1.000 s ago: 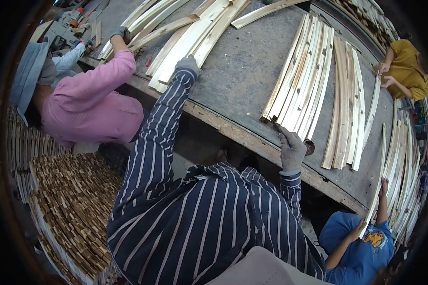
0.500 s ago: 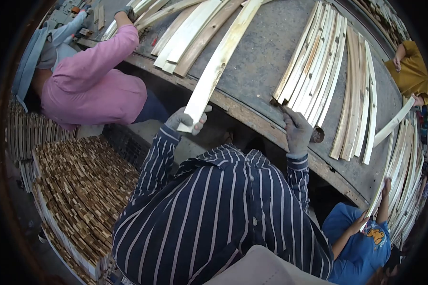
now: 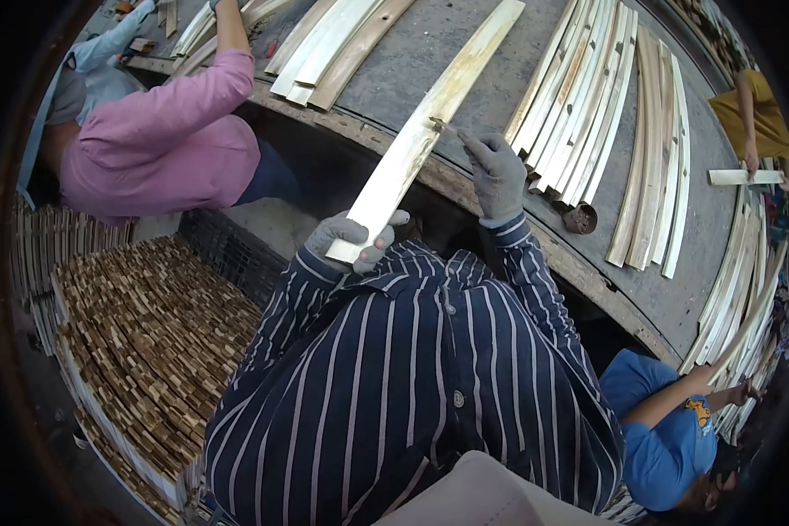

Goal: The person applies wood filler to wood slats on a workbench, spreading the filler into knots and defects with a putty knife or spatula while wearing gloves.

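Observation:
My left hand (image 3: pixel 359 241), in a grey glove, is closed around the near end of a pale wooden slat (image 3: pixel 403 162). The slat slants up and away over the table edge, with a dark knot (image 3: pixel 437 124) partway along it. My gloved right hand (image 3: pixel 498 180) is closed with its forefinger stretched toward that knot. A thin tool tip (image 3: pixel 451 130) seems to stick out from its fingers, close to the knot; most of the tool is hidden. Right of this hand, a small brown-stained can (image 3: pixel 580 219) stands at the table's front edge.
Rows of slats (image 3: pixel 579 96) lie on the grey table (image 3: pixel 403 53), with more slats (image 3: pixel 653 158) to the right. A big stack of wood pieces (image 3: pixel 149 351) stands at lower left. People in pink (image 3: pixel 158 149), blue (image 3: pixel 666 430) and yellow (image 3: pixel 754 114) clothing are nearby.
My right hand has moved left from beside the can to the slat's knot. My left hand has shifted slightly right and nearer with the slat. Co-workers' arms have moved.

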Available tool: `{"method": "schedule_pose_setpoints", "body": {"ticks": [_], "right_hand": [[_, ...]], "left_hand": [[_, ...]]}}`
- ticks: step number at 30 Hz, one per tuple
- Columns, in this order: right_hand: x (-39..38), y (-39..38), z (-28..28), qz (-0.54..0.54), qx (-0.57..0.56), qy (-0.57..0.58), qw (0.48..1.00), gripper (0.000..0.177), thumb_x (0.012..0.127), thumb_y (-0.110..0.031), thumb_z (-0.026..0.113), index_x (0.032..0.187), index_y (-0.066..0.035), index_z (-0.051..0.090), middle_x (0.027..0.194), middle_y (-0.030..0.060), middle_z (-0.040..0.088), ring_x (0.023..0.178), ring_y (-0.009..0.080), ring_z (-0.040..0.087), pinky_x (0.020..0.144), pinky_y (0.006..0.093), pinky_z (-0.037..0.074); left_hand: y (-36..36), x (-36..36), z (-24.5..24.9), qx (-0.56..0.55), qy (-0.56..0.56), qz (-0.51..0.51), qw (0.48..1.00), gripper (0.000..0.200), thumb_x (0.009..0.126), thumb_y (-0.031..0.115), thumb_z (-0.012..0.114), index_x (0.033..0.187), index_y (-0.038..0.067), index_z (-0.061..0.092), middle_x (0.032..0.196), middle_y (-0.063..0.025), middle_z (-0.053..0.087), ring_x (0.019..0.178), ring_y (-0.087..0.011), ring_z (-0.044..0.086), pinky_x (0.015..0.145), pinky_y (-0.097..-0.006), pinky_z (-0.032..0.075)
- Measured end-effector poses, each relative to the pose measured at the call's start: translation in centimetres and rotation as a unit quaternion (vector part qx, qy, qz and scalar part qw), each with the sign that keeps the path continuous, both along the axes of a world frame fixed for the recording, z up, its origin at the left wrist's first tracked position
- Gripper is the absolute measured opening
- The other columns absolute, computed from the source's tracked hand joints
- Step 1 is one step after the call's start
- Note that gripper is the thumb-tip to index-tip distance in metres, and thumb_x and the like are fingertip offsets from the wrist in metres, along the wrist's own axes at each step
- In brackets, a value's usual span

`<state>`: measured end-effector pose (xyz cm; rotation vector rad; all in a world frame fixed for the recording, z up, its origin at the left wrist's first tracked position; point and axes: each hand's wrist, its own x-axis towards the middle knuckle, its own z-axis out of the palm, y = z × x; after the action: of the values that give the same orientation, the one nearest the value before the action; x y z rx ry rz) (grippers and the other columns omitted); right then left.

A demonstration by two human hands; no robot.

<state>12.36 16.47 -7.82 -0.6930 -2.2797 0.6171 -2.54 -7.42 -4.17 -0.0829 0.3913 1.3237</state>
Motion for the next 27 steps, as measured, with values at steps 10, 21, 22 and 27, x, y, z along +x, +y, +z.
{"method": "schedule_pose_setpoints", "body": {"ticks": [10,21,22,27], "right_hand": [[2.7,0.8,2.0,-0.016,0.092,-0.203,0.975,0.029,0.085,-0.011,0.057,0.108,-0.026,0.068,0.089,-0.0009,0.062,0.078,0.0207,0.063,0.061,0.0341,0.052],[0.8,-0.4,1.9,0.001,0.097,-0.155,0.983,0.026,0.086,-0.012,0.058,0.106,-0.024,0.069,0.088,-0.0005,0.062,0.078,0.0205,0.063,0.060,0.0341,0.051],[1.0,-0.4,1.9,0.005,0.106,-0.160,0.981,0.026,0.086,-0.012,0.058,0.106,-0.025,0.069,0.088,-0.0003,0.062,0.078,0.0209,0.064,0.060,0.0344,0.051],[1.7,0.8,2.8,0.023,-0.012,-0.118,0.993,0.026,0.085,-0.013,0.061,0.107,-0.025,0.069,0.084,0.0017,0.062,0.074,0.0231,0.064,0.061,0.0345,0.051]], "left_hand": [[0.0,-0.5,0.5,-0.006,-0.012,0.004,1.000,0.068,0.076,0.002,0.060,0.137,-0.015,0.035,0.093,-0.0185,0.055,0.065,-0.0193,0.057,0.050,-0.0269,0.046],[0.2,-0.7,1.5,-0.048,0.039,-0.007,0.998,0.067,0.074,0.004,0.060,0.134,-0.013,0.037,0.091,-0.0171,0.057,0.064,-0.0182,0.058,0.050,-0.0260,0.050],[0.2,-0.7,1.5,-0.067,0.042,-0.013,0.997,0.069,0.072,0.004,0.060,0.136,-0.011,0.037,0.091,-0.0160,0.057,0.062,-0.0182,0.057,0.051,-0.0271,0.051],[0.1,-0.7,1.5,-0.082,0.096,-0.017,0.992,0.069,0.072,0.006,0.062,0.135,-0.010,0.039,0.088,-0.0144,0.058,0.062,-0.0171,0.058,0.050,-0.0252,0.051]]}}
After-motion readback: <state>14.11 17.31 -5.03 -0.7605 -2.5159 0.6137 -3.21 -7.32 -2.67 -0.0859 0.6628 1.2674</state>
